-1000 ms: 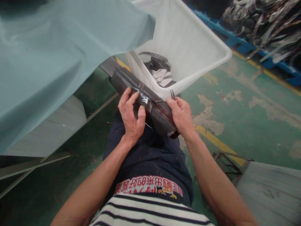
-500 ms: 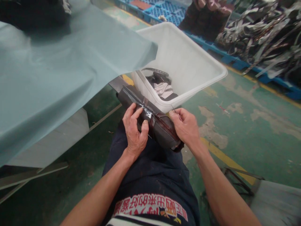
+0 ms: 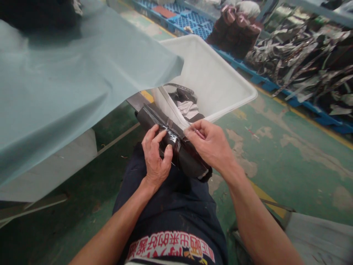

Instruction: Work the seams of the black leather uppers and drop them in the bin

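Note:
A dark brown rolled bundle (image 3: 190, 160), which looks like leather, lies at a slant above my lap, tied round with thin bands. White threads or wrap (image 3: 171, 136) show at its middle. My left hand (image 3: 157, 151) steadies the bundle there, fingers bent over it and thumb pressed on the near side. Over the right half of the bundle, my right hand (image 3: 211, 143) pinches a thin tool with a reddish-pink handle (image 3: 200, 134). The tool's tip is too small to make out.
A white plastic bin (image 3: 215, 77) with dark and pale scraps stands just beyond the bundle. A table with a grey-green cover (image 3: 82, 81) fills the left. Blue pallets (image 3: 193, 22) hold piled strips (image 3: 300, 62) and dark bundles (image 3: 234, 33) at the back right.
My right hand has moved left along the bundle, closer to my left hand, with the thin tool in it. My left hand stays on the bundle. The view has shifted slightly.

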The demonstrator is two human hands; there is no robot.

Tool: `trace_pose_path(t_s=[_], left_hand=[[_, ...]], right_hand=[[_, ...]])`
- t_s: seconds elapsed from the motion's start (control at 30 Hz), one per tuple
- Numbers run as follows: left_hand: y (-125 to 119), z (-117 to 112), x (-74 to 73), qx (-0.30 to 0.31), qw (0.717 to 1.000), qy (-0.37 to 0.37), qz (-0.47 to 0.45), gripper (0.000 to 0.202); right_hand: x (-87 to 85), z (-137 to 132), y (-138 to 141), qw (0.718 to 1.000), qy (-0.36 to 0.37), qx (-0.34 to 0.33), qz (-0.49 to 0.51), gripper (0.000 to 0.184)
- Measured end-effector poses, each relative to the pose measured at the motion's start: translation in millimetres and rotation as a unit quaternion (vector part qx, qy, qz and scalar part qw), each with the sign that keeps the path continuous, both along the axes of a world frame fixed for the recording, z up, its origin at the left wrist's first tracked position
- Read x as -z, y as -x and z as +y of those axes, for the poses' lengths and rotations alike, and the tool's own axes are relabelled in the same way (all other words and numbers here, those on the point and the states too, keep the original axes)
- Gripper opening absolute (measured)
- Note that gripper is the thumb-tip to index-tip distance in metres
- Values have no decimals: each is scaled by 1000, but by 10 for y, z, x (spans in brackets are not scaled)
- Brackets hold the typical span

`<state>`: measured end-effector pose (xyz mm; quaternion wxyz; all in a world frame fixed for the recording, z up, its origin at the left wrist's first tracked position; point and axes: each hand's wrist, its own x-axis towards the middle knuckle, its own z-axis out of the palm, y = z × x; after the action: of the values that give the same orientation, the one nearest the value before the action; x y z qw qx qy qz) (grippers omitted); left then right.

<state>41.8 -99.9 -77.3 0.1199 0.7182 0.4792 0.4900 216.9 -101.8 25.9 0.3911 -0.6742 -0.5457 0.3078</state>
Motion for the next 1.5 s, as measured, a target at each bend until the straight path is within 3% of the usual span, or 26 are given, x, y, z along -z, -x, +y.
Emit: trace_pose_path(t_s=[0.2, 0.5, 0.77, 1.5], left_hand=[[10, 3, 13, 3, 1000, 10, 8, 43], [9, 12, 36, 6, 1000, 7, 12, 43], [-6, 5, 44, 11, 1000, 12, -7, 42], [4, -4, 6, 2, 1000, 2, 11, 40]], right_hand=[[114, -86, -58, 999, 45, -20, -14, 34], [126, -77, -64, 993, 53, -36, -104, 17], [145, -125, -10, 980, 38, -36, -192, 14], [204, -167, -55, 976, 17, -49, -209, 22]])
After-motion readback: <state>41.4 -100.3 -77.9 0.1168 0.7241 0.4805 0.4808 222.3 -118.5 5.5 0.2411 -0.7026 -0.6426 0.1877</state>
